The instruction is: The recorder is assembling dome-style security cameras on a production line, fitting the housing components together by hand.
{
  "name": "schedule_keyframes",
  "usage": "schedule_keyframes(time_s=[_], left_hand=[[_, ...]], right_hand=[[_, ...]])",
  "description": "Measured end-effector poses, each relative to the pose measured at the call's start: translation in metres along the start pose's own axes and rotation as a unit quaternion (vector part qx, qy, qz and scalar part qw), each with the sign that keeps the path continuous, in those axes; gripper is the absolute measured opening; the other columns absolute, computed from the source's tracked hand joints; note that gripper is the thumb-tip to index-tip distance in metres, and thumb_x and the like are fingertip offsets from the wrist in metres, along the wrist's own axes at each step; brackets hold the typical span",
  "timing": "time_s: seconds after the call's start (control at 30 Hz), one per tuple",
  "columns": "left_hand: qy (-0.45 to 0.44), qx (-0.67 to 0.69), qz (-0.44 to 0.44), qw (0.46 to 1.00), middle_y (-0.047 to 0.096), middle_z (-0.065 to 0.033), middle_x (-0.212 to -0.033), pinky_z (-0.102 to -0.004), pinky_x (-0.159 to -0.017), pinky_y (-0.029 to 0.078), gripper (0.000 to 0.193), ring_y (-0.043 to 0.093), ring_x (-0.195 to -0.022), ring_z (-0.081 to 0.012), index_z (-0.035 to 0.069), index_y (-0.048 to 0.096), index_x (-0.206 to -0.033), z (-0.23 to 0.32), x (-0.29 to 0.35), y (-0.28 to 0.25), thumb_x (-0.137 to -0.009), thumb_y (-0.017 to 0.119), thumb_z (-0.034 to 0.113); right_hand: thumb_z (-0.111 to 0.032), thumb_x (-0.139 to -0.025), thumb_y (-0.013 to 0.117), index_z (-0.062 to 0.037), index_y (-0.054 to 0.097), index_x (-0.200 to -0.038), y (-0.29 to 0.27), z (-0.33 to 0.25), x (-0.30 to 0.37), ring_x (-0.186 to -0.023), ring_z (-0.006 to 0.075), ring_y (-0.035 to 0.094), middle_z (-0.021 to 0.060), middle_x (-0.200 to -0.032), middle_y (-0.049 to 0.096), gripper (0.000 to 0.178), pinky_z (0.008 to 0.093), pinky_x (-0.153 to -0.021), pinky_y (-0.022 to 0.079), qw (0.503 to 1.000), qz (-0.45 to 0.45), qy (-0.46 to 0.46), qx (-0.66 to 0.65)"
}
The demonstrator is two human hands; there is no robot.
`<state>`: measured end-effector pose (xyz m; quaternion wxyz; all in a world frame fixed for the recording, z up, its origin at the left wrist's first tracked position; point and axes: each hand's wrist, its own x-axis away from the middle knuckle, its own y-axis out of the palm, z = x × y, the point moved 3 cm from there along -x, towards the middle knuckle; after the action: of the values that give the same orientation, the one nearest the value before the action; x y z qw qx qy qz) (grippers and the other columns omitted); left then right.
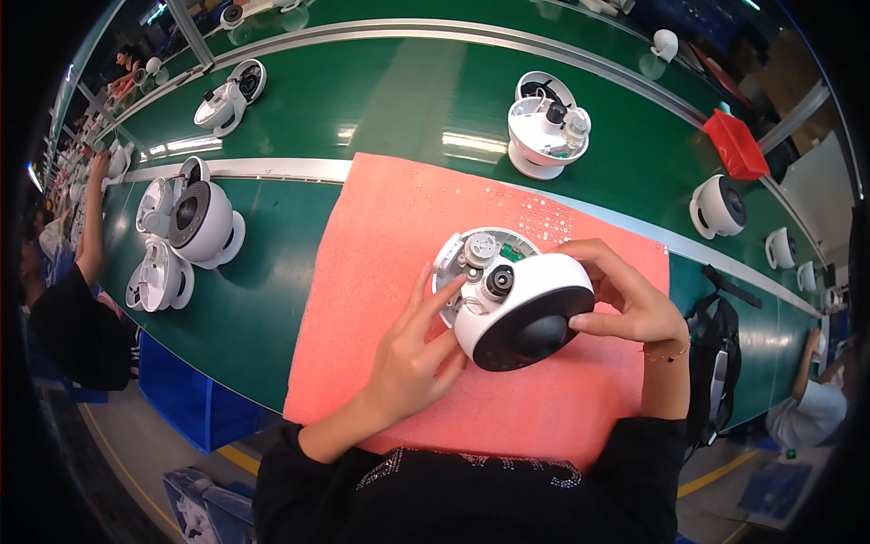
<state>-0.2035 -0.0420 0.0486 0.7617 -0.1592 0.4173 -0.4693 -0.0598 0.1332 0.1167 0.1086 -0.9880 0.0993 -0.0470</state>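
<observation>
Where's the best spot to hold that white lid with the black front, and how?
Probably hold the lid by its white edge, from the right, like the right hand: thumb in front, fingers behind. That edge curves smoothly; the lens sits exposed at its left and the black dome bulges.

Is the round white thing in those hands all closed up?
No, the right hand grips its white-and-black cover tilted open, so the lens inside shows.
</observation>
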Motion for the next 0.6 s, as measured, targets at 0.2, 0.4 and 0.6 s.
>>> schedule_keyframes(time_s=[0.2, 0.4, 0.6], left_hand=[[-0.037, 0.112, -0.012, 0.993, 0.030, -0.0227, -0.134, -0.0528, -0.100, 0.032, 0.026, 0.023, -0.127, -0.0491, 0.003, 0.065, -0.089, -0.007, -0.003, -0.007, -0.063, 0.065, 0.006], [-0.095, 0.033, 0.091, 0.991, 0.034, -0.0337, -0.129, -0.0468, -0.085, 0.047, 0.029, 0.034, -0.121, -0.0497, -0.001, 0.062, -0.078, -0.001, -0.016, -0.024, -0.065, 0.073, 0.023], [-0.123, 0.021, 0.044, 0.991, 0.064, -0.0202, -0.086, -0.0319, -0.059, 0.051, 0.043, 0.066, -0.068, -0.0264, 0.002, 0.064, -0.072, 0.006, -0.034, -0.032, -0.061, 0.078, 0.041]], right_hand=[[-0.021, -0.088, 0.056, -0.0016, 0.053, -0.112, 0.000, 0.004, -0.038, -0.083, 0.0068, 0.055, 0.0031, -0.091, 0.061, 0.030, 0.0214, -0.069, 0.045, 0.998, 0.029, 0.059, 0.012], [-0.023, -0.088, 0.056, -0.0014, 0.053, -0.108, -0.005, 0.004, -0.047, -0.074, 0.0042, 0.054, 0.0014, -0.084, 0.060, 0.030, 0.0181, -0.059, 0.044, 0.993, -0.002, 0.116, -0.014], [-0.017, -0.086, 0.058, -0.0017, 0.055, -0.099, -0.002, -0.002, -0.052, -0.072, 0.0036, 0.050, -0.0004, -0.084, 0.056, 0.020, 0.0185, -0.064, 0.041, 0.996, 0.021, 0.013, 0.085]])
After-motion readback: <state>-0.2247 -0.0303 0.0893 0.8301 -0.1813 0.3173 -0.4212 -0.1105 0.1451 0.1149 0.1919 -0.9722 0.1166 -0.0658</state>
